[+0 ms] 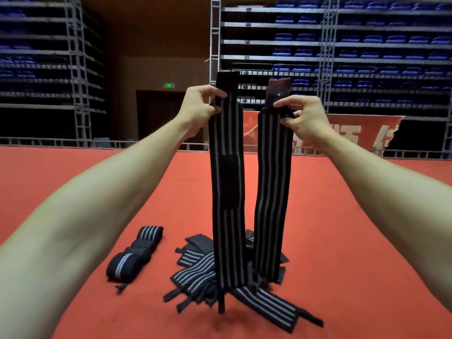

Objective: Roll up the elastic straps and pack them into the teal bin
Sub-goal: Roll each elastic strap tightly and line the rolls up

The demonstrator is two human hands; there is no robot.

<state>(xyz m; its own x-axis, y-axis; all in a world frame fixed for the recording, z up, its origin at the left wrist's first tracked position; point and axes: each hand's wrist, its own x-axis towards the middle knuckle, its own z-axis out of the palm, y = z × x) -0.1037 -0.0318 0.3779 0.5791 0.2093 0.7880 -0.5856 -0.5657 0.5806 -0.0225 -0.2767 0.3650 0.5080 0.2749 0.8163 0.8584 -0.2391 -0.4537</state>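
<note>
Two black elastic straps with grey stripes hang in front of me. My left hand [199, 106] pinches the top of the left strap [227, 192], which has a black fastening patch halfway down. My right hand [297, 113] pinches the top of the right strap [271, 192], just under its dark end tab. Both straps dangle down to a loose pile of unrolled straps [200, 272] on the red table. Rolled straps [135, 253] lie in a row left of the pile. No teal bin is in view.
The red tabletop [342, 241] runs far ahead and to both sides. Beyond its far edge stand a metal railing [110, 143], a red banner [354, 133] and tiers of blue seats [367, 45].
</note>
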